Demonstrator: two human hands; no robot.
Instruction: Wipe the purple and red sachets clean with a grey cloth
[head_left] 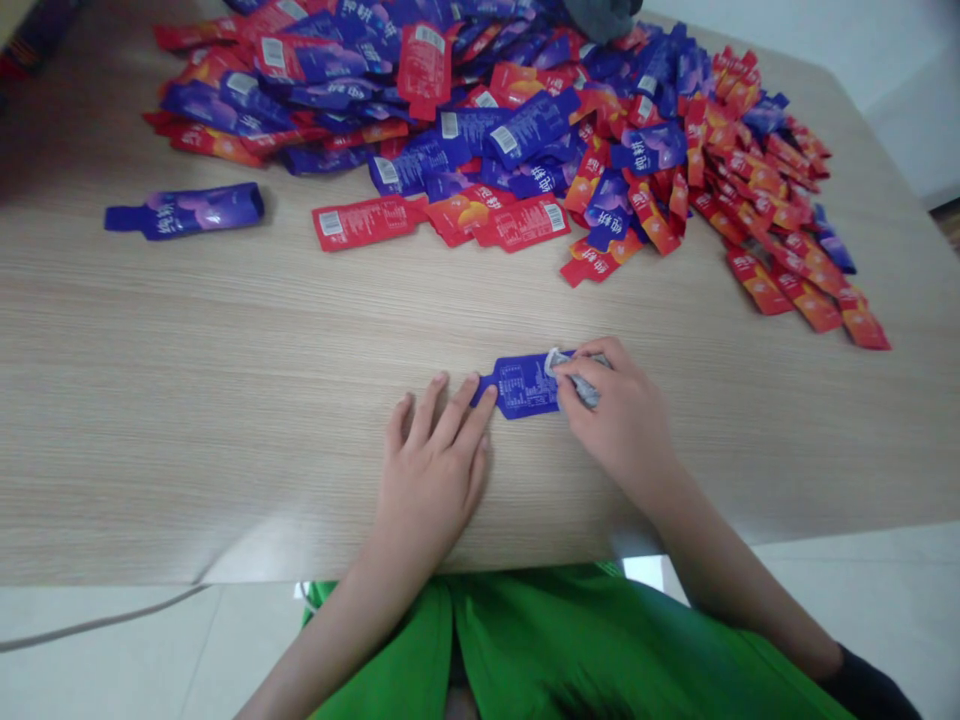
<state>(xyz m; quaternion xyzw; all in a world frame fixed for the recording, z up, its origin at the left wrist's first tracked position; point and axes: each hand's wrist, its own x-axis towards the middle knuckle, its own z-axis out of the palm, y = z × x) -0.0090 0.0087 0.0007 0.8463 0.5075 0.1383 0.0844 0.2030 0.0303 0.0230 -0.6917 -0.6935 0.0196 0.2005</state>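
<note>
A blue bottle-shaped pouch [525, 385] lies flat on the table near its front edge, its printed back facing up and its narrow neck to the left. The fingers of my left hand [431, 465] are stretched out flat, their tips pressing on the neck. Between the thumb and fingers of my right hand [622, 420] is a crumpled grey-white cloth [585, 388]. It touches the right part of the pouch, whose right end is hidden by the hand.
A large heap of red and blue pouches [465, 130] covers the table's far side, spilling right. One plump blue pouch [199, 212] lies apart at left. A dark grey bundle [604, 15] rests atop the heap. A cable [105, 622] runs below the table's front edge.
</note>
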